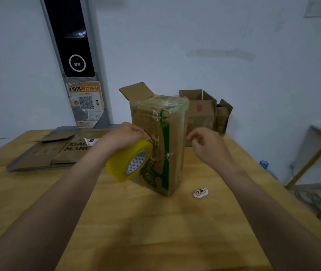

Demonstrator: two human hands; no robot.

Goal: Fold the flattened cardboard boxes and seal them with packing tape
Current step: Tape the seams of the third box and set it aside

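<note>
A tall cardboard box (172,137) with green print stands upright in the middle of the wooden table (155,222), with clear tape across its top and near face and one flap sticking up at the back left. My left hand (125,134) holds a yellow roll of packing tape (130,160) against the box's near face. My right hand (207,144) hovers just right of the box with its fingers curled; whether it pinches a tape end I cannot tell. Flattened cardboard boxes (58,151) lie at the left of the table.
Open folded cardboard boxes (204,110) stand at the table's back edge behind the tall box. A small white oval tag (200,192) lies on the table right of the box. A white shelf with wooden legs (316,153) stands to the right of the table.
</note>
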